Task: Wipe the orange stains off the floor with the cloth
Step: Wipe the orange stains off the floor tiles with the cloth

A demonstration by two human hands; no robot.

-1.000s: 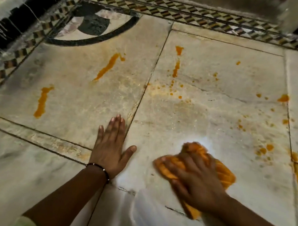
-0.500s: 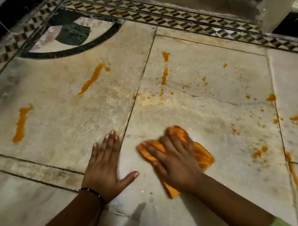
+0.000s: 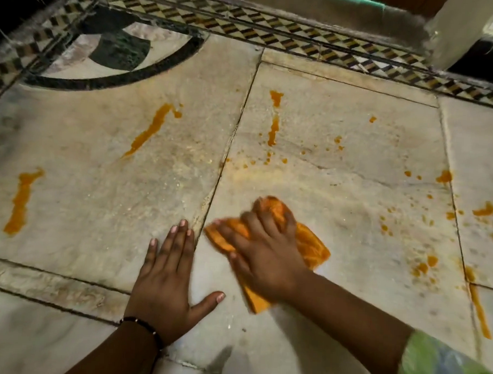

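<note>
An orange cloth (image 3: 310,246) lies crumpled on the pale marble floor (image 3: 338,196), just right of a tile seam. My right hand (image 3: 264,258) presses down on it with fingers spread, covering most of it. My left hand (image 3: 168,276) lies flat on the floor to the cloth's left, fingers straight, holding nothing. Orange stains remain: a streak at far left (image 3: 20,202), a slanted streak (image 3: 150,130), a streak with drops beyond the cloth (image 3: 274,128), and splatter to the right (image 3: 422,266).
A patterned checker border (image 3: 302,39) runs along the far edge, with a dark curved inlay (image 3: 118,51) at the back left. A pale pillar base (image 3: 455,34) stands at the back right. Another orange streak (image 3: 480,313) runs along the right seam.
My right hand has slid the cloth forward and left, close to the tile seam by my left fingertips. My left hand stays planted on the floor.
</note>
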